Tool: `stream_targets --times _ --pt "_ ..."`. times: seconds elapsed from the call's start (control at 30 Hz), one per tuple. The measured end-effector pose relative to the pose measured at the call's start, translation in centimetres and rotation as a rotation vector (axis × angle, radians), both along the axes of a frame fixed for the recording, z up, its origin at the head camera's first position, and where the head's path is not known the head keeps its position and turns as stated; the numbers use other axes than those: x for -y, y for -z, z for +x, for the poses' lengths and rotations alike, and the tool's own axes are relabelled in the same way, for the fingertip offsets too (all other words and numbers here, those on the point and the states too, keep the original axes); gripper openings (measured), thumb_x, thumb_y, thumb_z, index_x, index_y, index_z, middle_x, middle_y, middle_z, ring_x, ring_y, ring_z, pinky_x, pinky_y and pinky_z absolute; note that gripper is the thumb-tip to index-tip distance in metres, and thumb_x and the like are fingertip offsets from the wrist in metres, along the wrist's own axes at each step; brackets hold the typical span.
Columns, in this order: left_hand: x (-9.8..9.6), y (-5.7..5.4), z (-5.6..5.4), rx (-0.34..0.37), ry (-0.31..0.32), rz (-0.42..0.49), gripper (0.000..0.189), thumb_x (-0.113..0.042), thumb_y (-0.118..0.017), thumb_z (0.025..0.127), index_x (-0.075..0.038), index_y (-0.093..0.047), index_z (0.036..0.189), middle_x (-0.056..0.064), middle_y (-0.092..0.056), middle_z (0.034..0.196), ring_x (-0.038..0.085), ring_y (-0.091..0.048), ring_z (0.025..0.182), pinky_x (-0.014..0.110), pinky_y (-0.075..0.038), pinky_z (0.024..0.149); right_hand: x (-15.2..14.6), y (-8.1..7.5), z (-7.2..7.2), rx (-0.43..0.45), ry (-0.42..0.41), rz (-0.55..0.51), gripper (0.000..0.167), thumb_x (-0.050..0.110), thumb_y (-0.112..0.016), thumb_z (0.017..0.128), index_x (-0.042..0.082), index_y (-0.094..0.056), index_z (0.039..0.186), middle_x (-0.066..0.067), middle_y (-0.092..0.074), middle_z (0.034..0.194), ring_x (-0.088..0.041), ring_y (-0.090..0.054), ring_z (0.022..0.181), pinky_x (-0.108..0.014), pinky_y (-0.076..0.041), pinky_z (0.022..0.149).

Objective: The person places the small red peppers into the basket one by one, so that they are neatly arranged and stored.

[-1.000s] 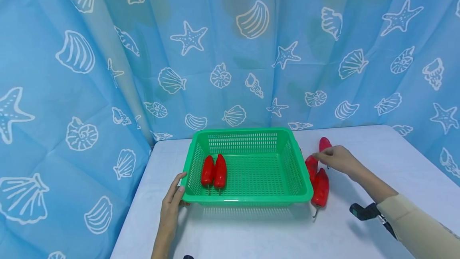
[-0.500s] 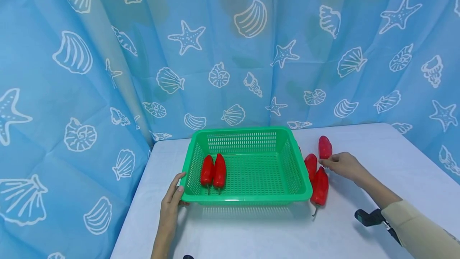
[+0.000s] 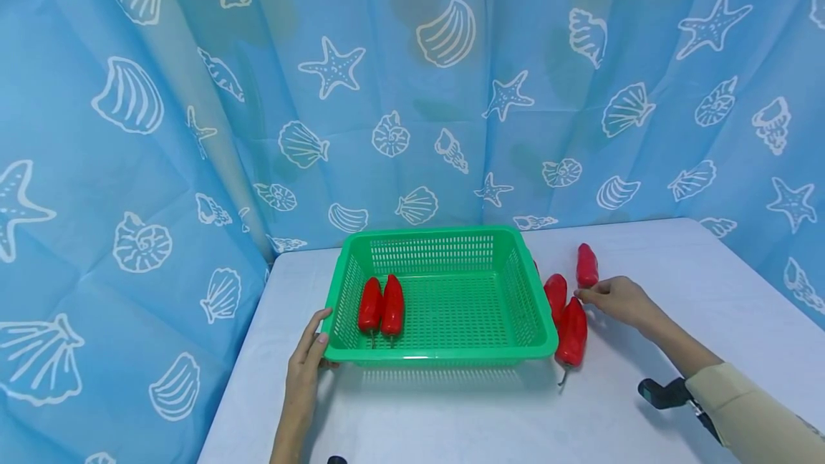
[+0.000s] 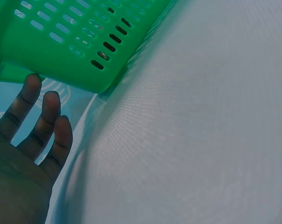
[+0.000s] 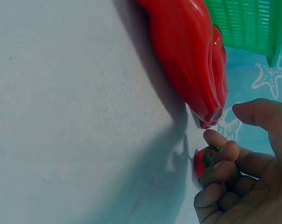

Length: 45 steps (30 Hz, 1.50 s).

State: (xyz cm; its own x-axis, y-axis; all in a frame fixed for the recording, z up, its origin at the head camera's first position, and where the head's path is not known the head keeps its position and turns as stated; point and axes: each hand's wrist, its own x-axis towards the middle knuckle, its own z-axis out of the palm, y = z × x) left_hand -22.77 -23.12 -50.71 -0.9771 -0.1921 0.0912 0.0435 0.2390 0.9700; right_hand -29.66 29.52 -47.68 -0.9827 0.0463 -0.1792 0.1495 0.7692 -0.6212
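A green plastic basket (image 3: 445, 355) stands mid-table with two red peppers (image 3: 382, 306) lying at its left end. My left hand (image 3: 308, 364) rests at the basket's front left corner, thumb on the rim; in the left wrist view its fingers (image 4: 51, 105) extend just below the rim. My right hand (image 3: 619, 299) is over the table right of the basket, beside a red pepper (image 3: 587, 267) lying farthest back. In the right wrist view, its thumb and forefinger are apart, and bent fingers overlap that pepper's green stem end (image 5: 207, 159).
Right of the basket, two more red peppers, one in front (image 3: 571, 334) and one behind it (image 3: 556, 293), lie against its wall. A blue shell-patterned curtain (image 3: 399, 92) hangs behind the white-covered table (image 3: 451, 421). A black device (image 3: 667, 392) hangs at my right sleeve.
My right hand has moved slightly right and toward the front, away from the peppers against the basket. The rear pepper has shifted a little to the right. My left hand stays put.
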Motion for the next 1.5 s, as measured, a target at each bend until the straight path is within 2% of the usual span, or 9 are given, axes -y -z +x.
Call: stream_targets --times 0.27,0.5,0.8,0.9,1.1,1.23,1.4,1.5 --pt "0.0 0.0 0.0 0.001 0.018 0.015 0.046 -0.050 -0.047 0.103 -0.034 -0.051 0.146 0.004 -0.055 0.136 0.022 -0.058 0.087 0.035 -0.050 0.078 0.3 0.3 0.1 -0.010 0.000 0.031 0.049 0.032 -0.078 0.085 -0.007 -0.065 0.111 -0.011 -0.059 0.089 -0.025 -0.054 0.080 -0.032 -0.053 0.064" --pt "0.1 -0.1 0.1 -0.009 0.009 0.010 0.045 -0.049 -0.046 0.104 -0.034 -0.051 0.146 0.008 -0.060 0.122 0.021 -0.058 0.085 0.033 -0.050 0.078 0.3 0.5 0.2 0.008 -0.012 0.033 0.053 0.035 -0.078 0.086 -0.008 -0.065 0.115 -0.011 -0.058 0.089 -0.025 -0.054 0.081 -0.031 -0.052 0.065" --pt "0.1 0.0 0.2 -0.015 0.033 0.028 0.045 -0.046 -0.046 0.105 -0.032 -0.049 0.148 0.003 -0.050 0.144 0.018 -0.058 0.086 0.035 -0.050 0.078 0.7 1.4 0.0 0.036 -0.003 0.008 0.050 0.038 -0.077 0.086 -0.005 -0.068 0.110 -0.010 -0.054 0.084 -0.025 -0.051 0.080 -0.029 -0.048 0.063" --pt "0.1 0.0 0.1 -0.017 0.037 0.024 0.046 -0.045 -0.046 0.105 -0.032 -0.048 0.149 0.004 -0.050 0.144 0.017 -0.057 0.086 0.034 -0.050 0.078 0.8 1.5 0.0 0.033 -0.004 -0.006 0.049 0.038 -0.076 0.087 -0.005 -0.069 0.108 -0.011 -0.052 0.084 -0.027 -0.050 0.084 -0.030 -0.046 0.063" --pt "0.1 0.2 -0.1 -0.021 0.032 0.018 0.046 -0.048 -0.047 0.104 -0.033 -0.050 0.147 0.002 -0.049 0.145 0.020 -0.058 0.086 0.035 -0.051 0.078 0.7 1.2 0.1 0.062 0.011 -0.057 0.050 0.038 -0.078 0.086 -0.005 -0.070 0.108 -0.014 -0.051 0.098 -0.035 -0.048 0.099 -0.032 -0.049 0.069" --pt "0.1 0.4 -0.2 -0.023 0.020 0.022 0.045 -0.051 -0.047 0.103 -0.036 -0.051 0.145 0.003 -0.056 0.134 0.022 -0.059 0.086 0.035 -0.051 0.077 0.6 0.9 0.1 0.080 -0.011 -0.080 0.043 0.041 -0.077 0.085 0.001 -0.073 0.100 -0.015 -0.052 0.103 -0.039 -0.047 0.106 -0.038 -0.050 0.074" --pt "0.1 0.4 -0.1 -0.029 0.017 0.019 0.045 -0.050 -0.047 0.104 -0.035 -0.051 0.146 0.004 -0.056 0.133 0.023 -0.058 0.086 0.034 -0.051 0.077 0.3 0.7 0.2 0.101 -0.013 -0.107 0.039 0.044 -0.078 0.084 0.005 -0.074 0.090 -0.014 -0.050 0.103 -0.037 -0.047 0.106 -0.038 -0.049 0.074" --pt "0.1 0.4 -0.1 -0.034 0.018 0.021 0.044 -0.049 -0.047 0.104 -0.035 -0.051 0.145 0.005 -0.058 0.126 0.022 -0.058 0.085 0.034 -0.051 0.076 0.2 0.6 0.3 0.121 0.008 -0.119 0.039 0.043 -0.078 0.084 0.006 -0.069 0.080 -0.013 -0.050 0.091 -0.031 -0.049 0.097 -0.034 -0.046 0.072"
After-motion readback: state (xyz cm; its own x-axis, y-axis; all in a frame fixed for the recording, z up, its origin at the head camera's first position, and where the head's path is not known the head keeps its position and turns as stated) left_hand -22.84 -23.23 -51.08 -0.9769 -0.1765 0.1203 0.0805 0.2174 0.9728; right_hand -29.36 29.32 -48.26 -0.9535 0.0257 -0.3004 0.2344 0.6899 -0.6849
